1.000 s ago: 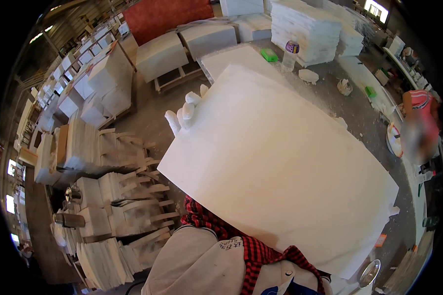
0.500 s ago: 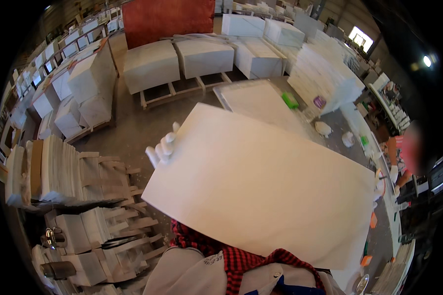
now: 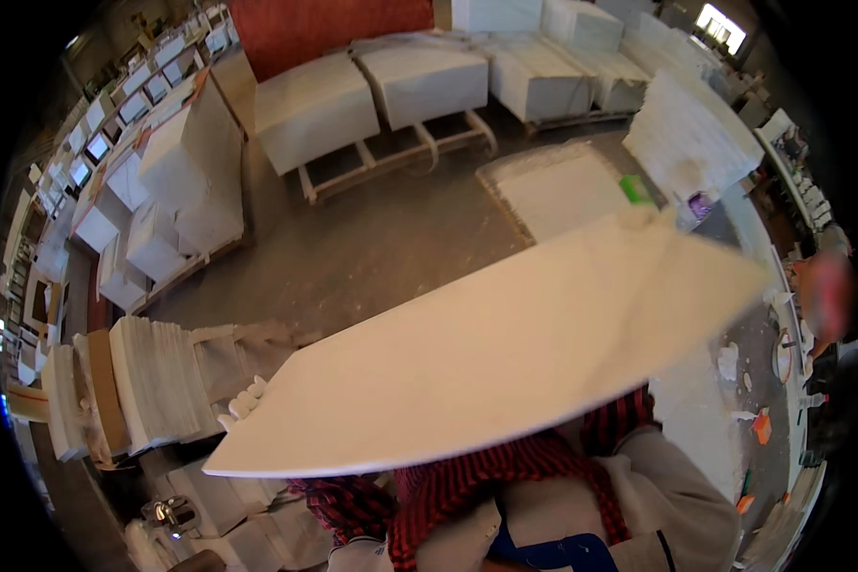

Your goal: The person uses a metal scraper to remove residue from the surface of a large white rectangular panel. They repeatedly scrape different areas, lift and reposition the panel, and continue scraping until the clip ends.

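I carry a large white board [image 3: 505, 353], tilted so that its underside faces me and it spans most of the view. My left hand [image 3: 243, 405], in a white glove, grips the board's lower left edge, with only the fingertips showing. My right hand [image 3: 639, 217], also gloved and blurred, curls over the far upper edge. My red checked shirt and pale apron [image 3: 543, 496] show below the board.
Pallets of stacked white slabs [image 3: 372, 95] stand on the concrete floor ahead. More stacks [image 3: 153, 381] are close on my left. A table with a white sheet [image 3: 558, 186] and a green object [image 3: 636, 188] lies ahead right. Another person [image 3: 829, 296] stands at the right edge.
The board has swung down and tipped toward edge-on, uncovering the floor and pallets ahead. My left hand has dropped from the upper left to the lower left.
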A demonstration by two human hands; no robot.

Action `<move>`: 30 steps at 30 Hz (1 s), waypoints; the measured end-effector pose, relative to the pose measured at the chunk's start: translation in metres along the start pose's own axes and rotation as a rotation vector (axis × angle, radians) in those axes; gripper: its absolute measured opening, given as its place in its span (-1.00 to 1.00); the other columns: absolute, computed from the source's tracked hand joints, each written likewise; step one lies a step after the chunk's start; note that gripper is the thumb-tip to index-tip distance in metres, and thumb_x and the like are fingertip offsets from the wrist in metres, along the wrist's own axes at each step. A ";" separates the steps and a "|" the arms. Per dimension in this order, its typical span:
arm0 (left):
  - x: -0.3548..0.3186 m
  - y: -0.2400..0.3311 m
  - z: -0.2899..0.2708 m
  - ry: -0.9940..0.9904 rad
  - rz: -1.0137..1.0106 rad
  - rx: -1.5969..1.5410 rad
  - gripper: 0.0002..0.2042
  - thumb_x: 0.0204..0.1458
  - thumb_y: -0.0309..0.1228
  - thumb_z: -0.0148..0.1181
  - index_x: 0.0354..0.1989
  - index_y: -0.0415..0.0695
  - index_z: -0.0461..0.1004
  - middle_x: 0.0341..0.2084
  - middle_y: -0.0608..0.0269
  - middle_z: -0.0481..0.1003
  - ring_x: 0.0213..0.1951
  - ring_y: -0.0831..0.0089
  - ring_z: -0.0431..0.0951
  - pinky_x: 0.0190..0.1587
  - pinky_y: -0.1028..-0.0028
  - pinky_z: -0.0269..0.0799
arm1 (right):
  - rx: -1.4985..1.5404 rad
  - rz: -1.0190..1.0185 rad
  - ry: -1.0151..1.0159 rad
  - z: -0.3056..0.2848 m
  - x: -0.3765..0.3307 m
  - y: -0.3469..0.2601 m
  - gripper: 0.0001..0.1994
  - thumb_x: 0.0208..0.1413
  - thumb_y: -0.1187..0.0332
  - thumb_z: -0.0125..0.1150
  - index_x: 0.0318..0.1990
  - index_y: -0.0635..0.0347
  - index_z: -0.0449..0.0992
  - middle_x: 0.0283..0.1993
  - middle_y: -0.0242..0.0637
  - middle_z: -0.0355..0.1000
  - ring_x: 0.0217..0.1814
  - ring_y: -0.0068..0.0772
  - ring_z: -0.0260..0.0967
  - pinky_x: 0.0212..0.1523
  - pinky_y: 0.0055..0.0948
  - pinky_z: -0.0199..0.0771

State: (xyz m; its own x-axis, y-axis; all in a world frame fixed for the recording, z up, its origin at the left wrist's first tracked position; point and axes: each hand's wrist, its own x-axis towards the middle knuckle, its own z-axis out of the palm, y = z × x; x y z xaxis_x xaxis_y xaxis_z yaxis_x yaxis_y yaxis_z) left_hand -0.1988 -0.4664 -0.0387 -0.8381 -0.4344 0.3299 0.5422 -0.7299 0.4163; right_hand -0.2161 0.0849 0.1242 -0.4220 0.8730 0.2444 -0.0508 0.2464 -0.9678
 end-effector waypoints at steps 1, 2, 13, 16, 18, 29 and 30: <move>0.004 0.014 -0.009 -0.044 -0.048 -0.035 -0.55 0.33 -0.05 -0.03 -0.60 -0.03 0.25 -0.65 0.36 0.29 -0.39 0.39 0.40 -0.14 0.18 0.34 | 0.016 -0.022 -0.044 0.037 0.009 -0.005 -0.42 0.45 -0.05 -0.19 0.03 0.39 0.53 -0.17 -0.35 0.46 -0.12 -0.37 0.33 0.02 -0.37 0.36; 0.013 0.025 -0.008 -0.104 -0.098 -0.010 -0.54 0.32 -0.04 -0.02 -0.61 -0.02 0.25 -0.66 0.37 0.29 -0.39 0.39 0.40 -0.14 0.18 0.35 | 0.028 -0.036 -0.085 0.070 0.022 -0.009 -0.42 0.45 -0.05 -0.19 0.03 0.39 0.53 -0.17 -0.36 0.46 -0.12 -0.37 0.33 0.02 -0.38 0.36; 0.007 0.083 0.051 0.954 0.204 0.898 -0.50 0.43 -0.11 -0.39 0.32 -0.21 0.20 0.16 -0.01 0.39 0.10 0.18 0.38 0.23 0.18 0.28 | -0.120 0.011 -0.859 0.335 -0.009 0.023 -0.14 0.32 -0.33 -0.26 0.13 0.49 0.46 -0.10 0.16 0.57 0.03 0.02 0.47 0.07 -0.20 0.34; 0.003 0.076 0.072 1.073 0.104 0.686 -0.40 0.43 0.00 -0.36 0.40 -0.26 0.09 0.20 -0.11 0.37 0.09 0.11 0.43 0.25 0.16 0.31 | -0.325 0.095 -1.012 0.361 -0.028 0.045 0.00 0.23 -0.46 -0.35 0.13 0.52 0.45 0.03 0.29 0.51 0.19 0.13 0.42 0.19 -0.17 0.29; -0.012 0.091 0.032 1.072 -0.010 0.533 -0.21 0.33 0.23 -0.29 0.32 -0.36 0.24 0.18 -0.05 0.41 0.12 0.09 0.43 0.27 0.16 0.30 | -0.355 0.178 -1.047 0.374 -0.035 0.078 -0.01 0.24 -0.45 -0.31 0.16 0.56 0.43 0.14 0.22 0.48 0.26 0.01 0.39 0.24 -0.24 0.28; 0.112 0.027 -0.002 1.068 -0.141 0.683 -0.23 0.39 0.15 -0.36 0.41 -0.39 0.12 0.22 -0.15 0.39 0.21 0.16 0.40 0.33 0.28 0.22 | -0.362 0.483 -1.109 0.404 -0.016 0.136 -0.06 0.26 -0.40 -0.15 0.34 0.43 0.31 0.38 -0.14 0.32 0.42 -0.29 0.19 0.44 -0.34 0.05; 0.130 0.020 -0.002 1.045 -0.167 0.709 -0.23 0.39 0.14 -0.37 0.43 -0.38 0.07 0.24 -0.19 0.36 0.23 0.15 0.39 0.34 0.28 0.20 | -0.358 0.507 -1.092 0.403 -0.013 0.140 -0.07 0.26 -0.39 -0.15 0.34 0.42 0.31 0.39 -0.15 0.31 0.42 -0.30 0.19 0.44 -0.34 0.04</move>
State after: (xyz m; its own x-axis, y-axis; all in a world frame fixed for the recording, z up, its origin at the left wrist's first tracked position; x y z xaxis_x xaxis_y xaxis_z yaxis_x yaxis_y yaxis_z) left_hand -0.2968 -0.5390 0.0106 -0.3715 -0.8082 -0.4570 0.0684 -0.5147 0.8546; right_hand -0.5826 -0.0616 -0.0387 -0.8588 0.1417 -0.4924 0.5124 0.2354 -0.8259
